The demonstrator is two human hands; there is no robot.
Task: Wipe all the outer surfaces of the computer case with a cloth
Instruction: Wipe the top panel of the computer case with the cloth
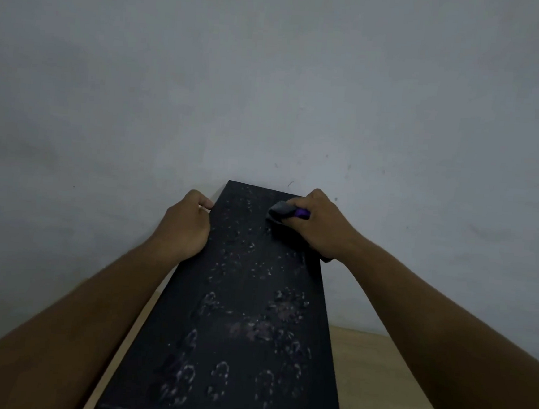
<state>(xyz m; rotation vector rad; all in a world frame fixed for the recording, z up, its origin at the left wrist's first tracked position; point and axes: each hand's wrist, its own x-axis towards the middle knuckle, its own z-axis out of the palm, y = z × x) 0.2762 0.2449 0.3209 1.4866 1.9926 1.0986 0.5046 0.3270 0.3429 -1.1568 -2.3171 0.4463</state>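
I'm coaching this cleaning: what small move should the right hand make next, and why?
Probably pull the cloth toward the near end of the computer case: the right hand holds it at the far right corner, pale smudges cover the panel nearer the camera, and the left hand grips the left edge, steadying it.

Matt black computer case point(238, 298), smudged; pale wooden table point(377, 374).

Light wooden table point(374, 374), black computer case point(237, 314) on it

A dim, plain grey wall point(272, 75) rises behind a light wooden tabletop point(377, 374).
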